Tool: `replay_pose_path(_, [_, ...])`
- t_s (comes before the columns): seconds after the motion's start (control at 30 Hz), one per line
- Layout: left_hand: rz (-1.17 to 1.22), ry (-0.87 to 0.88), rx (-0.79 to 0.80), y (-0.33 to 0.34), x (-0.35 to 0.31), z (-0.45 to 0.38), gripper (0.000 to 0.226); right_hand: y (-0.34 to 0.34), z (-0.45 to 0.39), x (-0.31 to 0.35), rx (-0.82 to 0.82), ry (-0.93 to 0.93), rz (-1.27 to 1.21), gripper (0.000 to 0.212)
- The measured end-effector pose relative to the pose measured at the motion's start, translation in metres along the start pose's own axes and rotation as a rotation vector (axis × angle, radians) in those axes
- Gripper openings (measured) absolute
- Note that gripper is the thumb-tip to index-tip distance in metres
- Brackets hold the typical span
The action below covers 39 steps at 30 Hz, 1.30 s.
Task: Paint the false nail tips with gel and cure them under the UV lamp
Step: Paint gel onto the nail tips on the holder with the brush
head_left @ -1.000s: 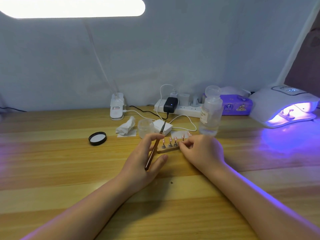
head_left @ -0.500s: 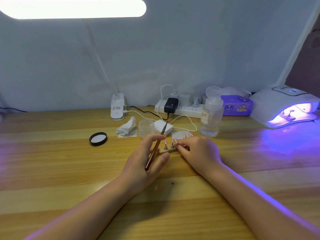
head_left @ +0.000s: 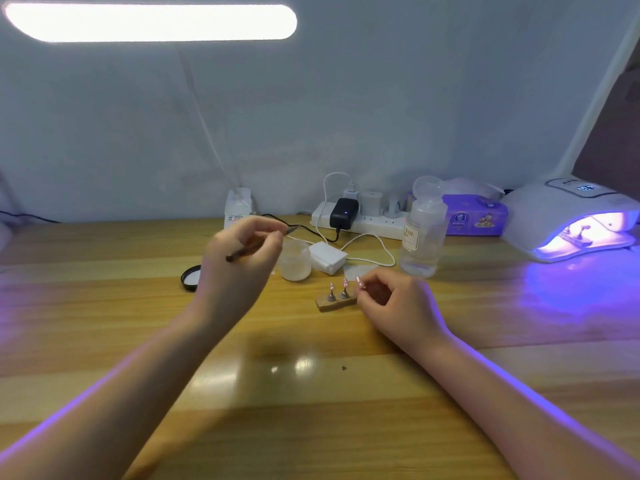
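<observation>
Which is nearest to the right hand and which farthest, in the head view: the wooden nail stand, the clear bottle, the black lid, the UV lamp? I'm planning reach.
From the right hand:
1. Wooden nail stand, touching its fingers on the left.
2. Clear bottle, just behind it.
3. Black lid, far left, past the left hand.
4. UV lamp, far right, at the back.

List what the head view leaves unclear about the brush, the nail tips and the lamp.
- Brush: motion blur over the left hand smears its bristles; any gel load is unreadable.
- Nail tips: too small to judge coating; the right hand covers the stand's right end.
- UV lamp: glare washes out its inside; the frame edge crops its right side.
</observation>
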State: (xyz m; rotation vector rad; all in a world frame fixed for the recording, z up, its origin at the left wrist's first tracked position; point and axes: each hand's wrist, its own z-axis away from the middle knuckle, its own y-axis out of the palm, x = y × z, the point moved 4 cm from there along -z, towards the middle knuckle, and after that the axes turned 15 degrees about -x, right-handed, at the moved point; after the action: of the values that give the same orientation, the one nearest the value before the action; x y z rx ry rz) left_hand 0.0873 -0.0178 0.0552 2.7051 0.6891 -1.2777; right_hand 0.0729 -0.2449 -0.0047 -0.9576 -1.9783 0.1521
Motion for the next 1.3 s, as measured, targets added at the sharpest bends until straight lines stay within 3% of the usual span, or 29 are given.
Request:
replay_pose_path(0.23, [-0.328, -0.087, 0.058, 0.007, -0.001, -0.041, 0.012, 0.002, -0.001, -0.001, 0.049, -0.013, -0.004, 0.009])
replay_pose_path(0.37, [-0.515, -0.052, 0.146, 0.022, -0.001, -0.053, 0.024, 0.004, 0.0, 0.0, 0.064, -0.034, -0.011, 0.011])
replay_pose_path(0.73, [-0.665, -0.133, 0.36, 0.049, 0.018, -0.053, 0.024, 0.004, 0.0, -0.001, 0.065, -0.057, 0.006, 0.008])
replay_pose_path(1.0, [-0.525, -0.165, 0.181, 0.042, 0.017, -0.057, 0.026, 0.003, -0.001, 0.0, 0.058, -0.044, -0.004, 0.007])
replay_pose_path(1.2, [-0.243, -0.411, 0.065, 0.032, 0.019, -0.058, 0.022, 0.001, 0.0, 0.002, 0.064, -0.051, -0.001, 0.01])
replay_pose_path(1.3, [-0.211, -0.469, -0.004, 0.027, 0.023, -0.06, 0.018, 0.001, 0.0, 0.002, 0.062, -0.052, -0.006, 0.01])
